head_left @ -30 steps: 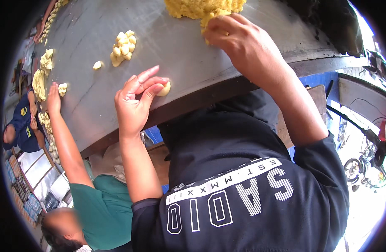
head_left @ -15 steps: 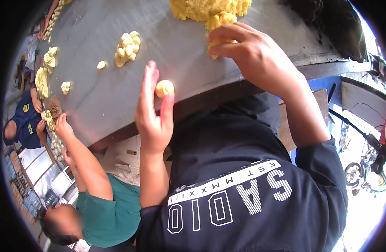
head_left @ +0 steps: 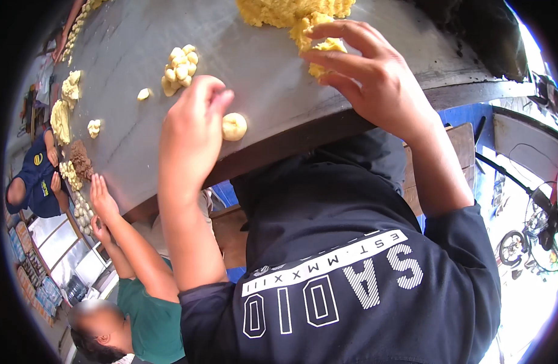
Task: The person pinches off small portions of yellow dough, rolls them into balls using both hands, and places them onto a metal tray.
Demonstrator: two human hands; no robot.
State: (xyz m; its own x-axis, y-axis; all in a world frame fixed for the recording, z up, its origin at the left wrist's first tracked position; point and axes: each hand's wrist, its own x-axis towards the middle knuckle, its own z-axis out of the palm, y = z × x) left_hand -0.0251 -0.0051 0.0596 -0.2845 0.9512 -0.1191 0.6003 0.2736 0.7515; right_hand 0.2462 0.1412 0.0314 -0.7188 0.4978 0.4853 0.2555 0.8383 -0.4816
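A pale round dough ball sits on the grey table, close beside the wrist of my left hand. That hand is raised and bent over, its fingertips curled and blurred, just short of a pile of small pale dough balls. Whether anything lies in its fingers I cannot make out. My right hand grips a lump of yellow dough with bent fingers spread around it. The lump lies against the near edge of a large yellow dough mass.
One small dough piece lies left of the pile. At the table's left edge are pale dough lumps, a brown crumbly heap and rows of small balls. Two people work there. Black plastic covers the far right corner.
My left hand has moved left and turned over, away from the dough ball, which stays on the table. My right hand's fingers have spread wider around the yellow dough.
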